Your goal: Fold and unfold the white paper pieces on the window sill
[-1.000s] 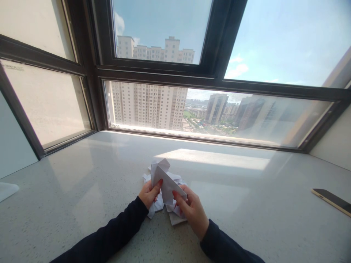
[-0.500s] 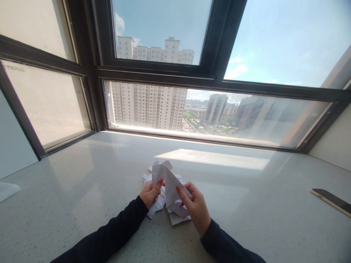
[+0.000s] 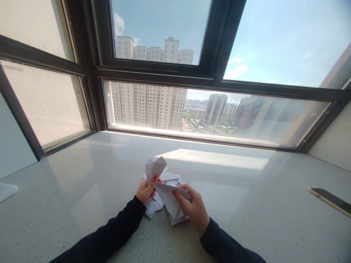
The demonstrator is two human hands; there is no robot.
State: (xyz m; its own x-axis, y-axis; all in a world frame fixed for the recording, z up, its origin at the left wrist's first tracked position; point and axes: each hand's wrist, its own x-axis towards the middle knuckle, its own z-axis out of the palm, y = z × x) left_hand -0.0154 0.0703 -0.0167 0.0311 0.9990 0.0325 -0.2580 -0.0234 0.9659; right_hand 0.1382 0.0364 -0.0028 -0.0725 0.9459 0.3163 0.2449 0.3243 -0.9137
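Observation:
Both of my hands hold one folded white paper just above the stone sill. My left hand pinches its upper left flap with thumb and fingers closed. My right hand grips its lower right part, fingers closed round the fold. Under the held sheet lies a small heap of other white folded papers, partly hidden by my hands. Dark sleeves cover both forearms.
A phone lies flat at the sill's right edge. A white object shows at the far left edge. Dark window frames close off the back, with tower blocks outside. A sunlit patch crosses the sill behind the papers.
The held paper has been opened and turned: its upper flap now tips left in my left hand, and my right hand has pulled the lower part down and right.

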